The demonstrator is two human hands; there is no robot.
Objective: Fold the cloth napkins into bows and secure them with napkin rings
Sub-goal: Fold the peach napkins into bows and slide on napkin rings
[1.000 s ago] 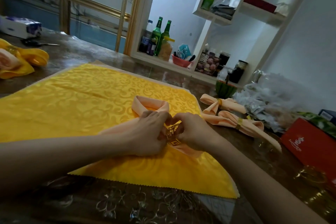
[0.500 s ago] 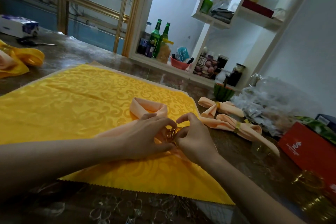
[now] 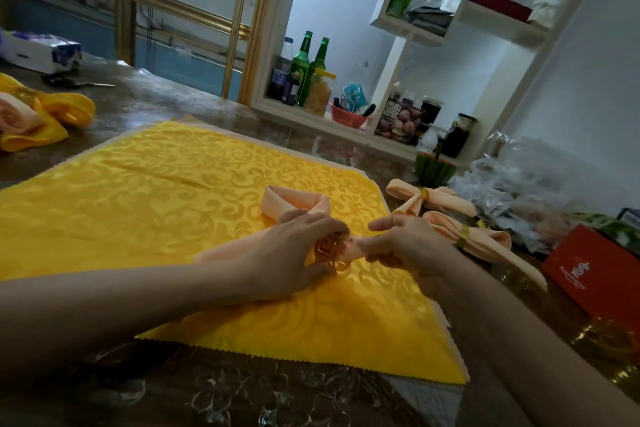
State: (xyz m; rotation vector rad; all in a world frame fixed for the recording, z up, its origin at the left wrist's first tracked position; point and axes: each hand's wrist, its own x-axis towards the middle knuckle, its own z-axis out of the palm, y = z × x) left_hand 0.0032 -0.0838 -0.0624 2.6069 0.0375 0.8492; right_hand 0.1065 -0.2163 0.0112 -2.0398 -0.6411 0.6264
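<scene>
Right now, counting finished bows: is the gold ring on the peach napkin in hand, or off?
On: the peach napkin passes through the gold ring, which the left hand holds; the right hand pinches the emerging end.

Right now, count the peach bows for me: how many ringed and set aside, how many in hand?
Ringed bows set aside: 2
Napkin held by left hand and right hand, ring on it: 1
Total: 3

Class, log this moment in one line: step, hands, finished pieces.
step: securing | left hand: holds gold napkin ring | right hand: pinches peach napkin at ring | finished: two ringed bows beside yellow cloth
</scene>
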